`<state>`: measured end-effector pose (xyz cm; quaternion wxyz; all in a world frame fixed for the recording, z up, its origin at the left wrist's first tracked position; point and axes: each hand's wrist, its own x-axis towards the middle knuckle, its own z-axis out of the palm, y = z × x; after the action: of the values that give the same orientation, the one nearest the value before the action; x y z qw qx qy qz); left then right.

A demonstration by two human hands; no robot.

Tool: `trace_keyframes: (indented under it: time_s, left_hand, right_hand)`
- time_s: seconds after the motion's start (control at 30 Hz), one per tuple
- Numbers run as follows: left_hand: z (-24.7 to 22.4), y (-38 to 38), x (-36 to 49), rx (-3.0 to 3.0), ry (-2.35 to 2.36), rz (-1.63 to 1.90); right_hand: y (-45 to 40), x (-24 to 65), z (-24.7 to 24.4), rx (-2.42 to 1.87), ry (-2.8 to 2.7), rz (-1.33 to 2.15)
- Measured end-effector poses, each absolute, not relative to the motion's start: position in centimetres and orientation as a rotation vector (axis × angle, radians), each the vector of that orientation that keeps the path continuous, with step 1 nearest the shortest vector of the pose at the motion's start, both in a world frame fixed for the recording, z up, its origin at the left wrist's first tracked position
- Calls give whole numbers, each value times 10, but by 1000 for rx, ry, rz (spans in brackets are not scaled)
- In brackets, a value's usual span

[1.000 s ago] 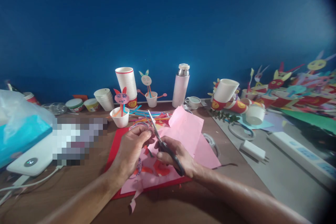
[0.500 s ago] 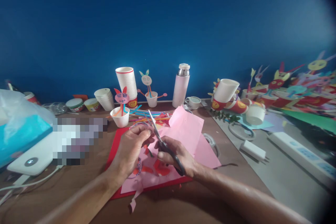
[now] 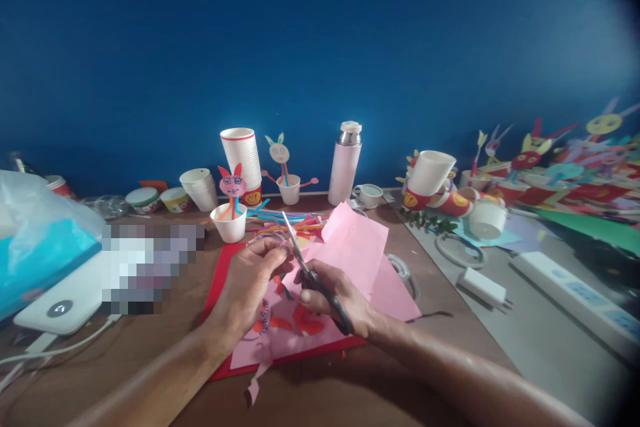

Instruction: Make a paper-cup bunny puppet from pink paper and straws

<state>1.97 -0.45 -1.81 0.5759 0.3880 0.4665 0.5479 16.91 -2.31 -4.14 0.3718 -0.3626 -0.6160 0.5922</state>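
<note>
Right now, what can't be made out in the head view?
Head view:
What the left hand pinches, if anything: covered by its own fingers.
Item beside the white power bank: masked by pixel blocks.
White power strip: right end cut off by the picture edge.
Paper figures at far right: details blurred.

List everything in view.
scissors: 1, black-handled, centre
paper: several, pink, centre
sheet: 1, red, under paper
strips: many, mixed, behind scissors
cup figures: 2, pink/pale, centre
cup stacks: 2, white, left
tubs: 2, green/yellow, left
bottle: 1, pink, by wall
mug: 1, white, beside bottle
power bank: 1, white, left
bag: 1, clear/blue, left
loose cups: several, red/white, right
figure crowd: many, mixed, right
charger: 1, white, right
power strip: 1, white, right
table: 1, brown, below
wall: 1, blue, behind
left grip: 1, bare, beside scissors
right grip: 1, bare, on scissors
</note>
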Motion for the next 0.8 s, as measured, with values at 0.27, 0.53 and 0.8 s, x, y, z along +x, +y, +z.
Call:
trace_keyframes:
  time_s: [0.27,0.53,0.8]
  left_hand:
    - [-21,-3,18,951,1129,1283]
    - [-18,-3,19,924,1109,1291]
    - [-15,-5,20,919,1119,1283]
  right_hand:
    - [-22,170,-45,-895,-1590,1521]
    - [-23,168,-45,-888,-1529,1552]
    - [-22,168,-45,-939,-1528,1551]
